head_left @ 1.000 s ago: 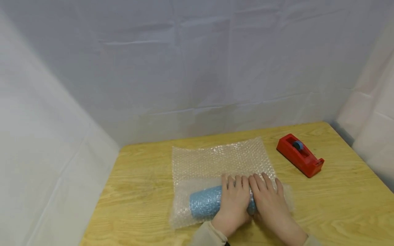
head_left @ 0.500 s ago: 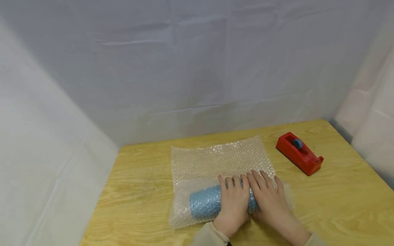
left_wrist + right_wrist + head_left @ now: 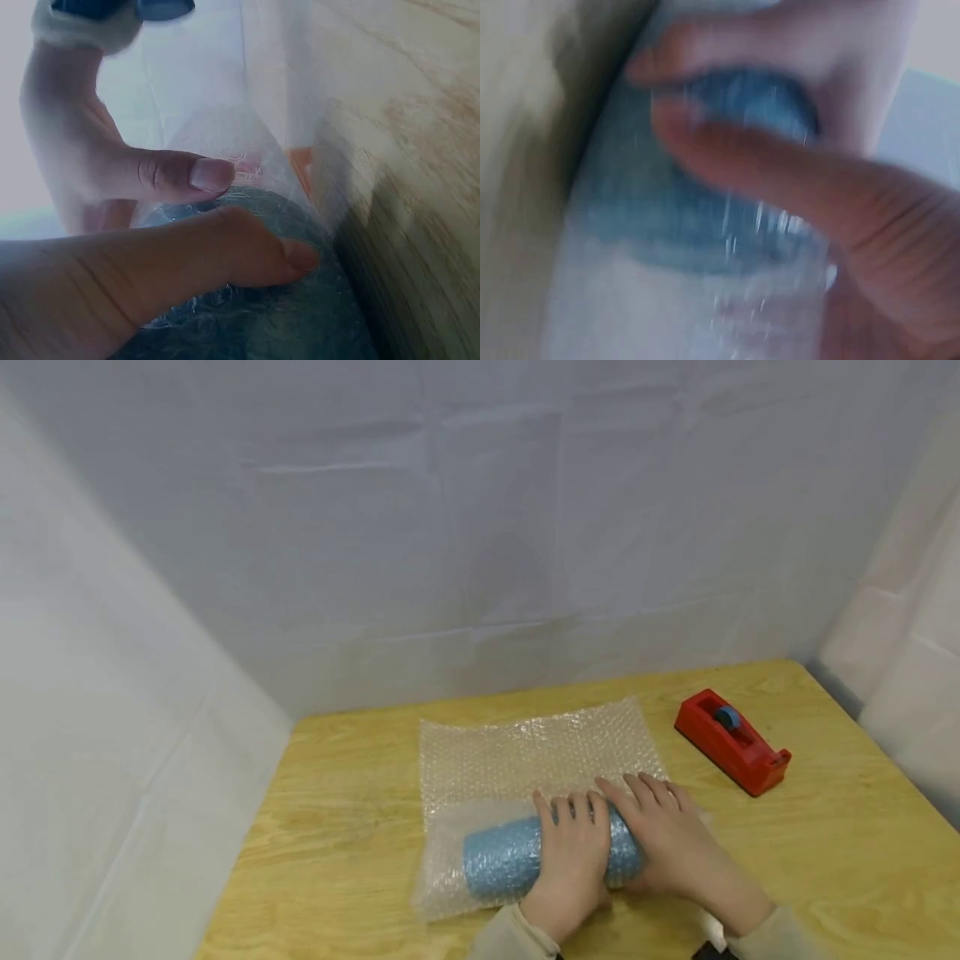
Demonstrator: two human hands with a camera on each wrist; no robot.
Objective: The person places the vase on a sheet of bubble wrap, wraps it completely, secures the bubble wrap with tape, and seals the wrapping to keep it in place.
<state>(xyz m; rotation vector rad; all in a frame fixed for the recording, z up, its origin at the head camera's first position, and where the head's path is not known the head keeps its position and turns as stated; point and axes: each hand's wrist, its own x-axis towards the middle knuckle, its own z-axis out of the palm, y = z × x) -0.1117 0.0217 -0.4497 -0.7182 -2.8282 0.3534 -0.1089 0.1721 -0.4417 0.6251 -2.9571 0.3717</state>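
I see the left hand [image 3: 573, 860] and right hand [image 3: 675, 847] side by side, fingers curled over a blue cylinder [image 3: 501, 857] and thumbs on its near side, gripping it through bubble wrap [image 3: 517, 760]; 2 grips probably hold the layer snug. The cylinder lies on its side across the wooden table [image 3: 337, 810], with flat bubble wrap spread beyond it, perhaps smoothed so it won't bunch. A red tape dispenser [image 3: 716, 747] sits to the right, likely for easy reach.
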